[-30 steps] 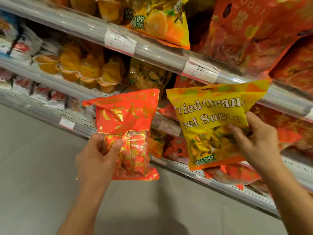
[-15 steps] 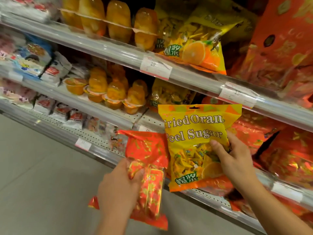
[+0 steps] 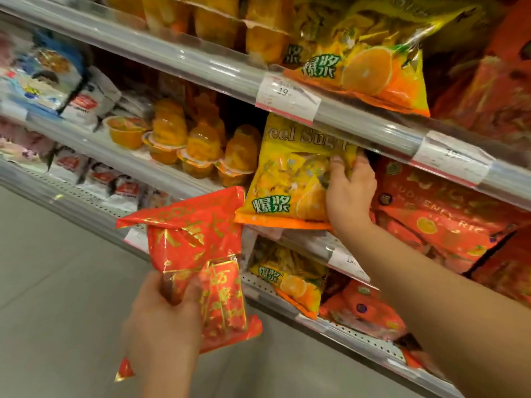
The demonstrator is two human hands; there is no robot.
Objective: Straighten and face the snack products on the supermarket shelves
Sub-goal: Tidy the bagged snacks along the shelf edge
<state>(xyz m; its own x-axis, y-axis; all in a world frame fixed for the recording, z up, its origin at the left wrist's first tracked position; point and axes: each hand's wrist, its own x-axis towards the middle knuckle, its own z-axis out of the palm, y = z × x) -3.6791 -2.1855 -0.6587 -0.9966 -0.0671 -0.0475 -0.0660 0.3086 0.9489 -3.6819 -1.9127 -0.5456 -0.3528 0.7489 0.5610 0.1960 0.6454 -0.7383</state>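
Right hand (image 3: pixel 349 188) grips yellow bag (image 3: pixel 290 179), bag top tucked under shelf rail (image 3: pixel 373 124). Left hand (image 3: pixel 165 314) grips red bag (image 3: pixel 198 242), clear of shelf.

Glossy yellow plastic snack bag (image 3: pixel 290 179): "Peel Sugar" in pale letters, green "爆浆" near its lower edge. White paper price tag (image 3: pixel 287 97) on the rail directly above the bag: "19".

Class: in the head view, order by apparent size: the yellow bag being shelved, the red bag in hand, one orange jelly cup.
1. Red bag, though nearer the camera
2. Yellow bag, similar; ranking unsure
3. Jelly cup
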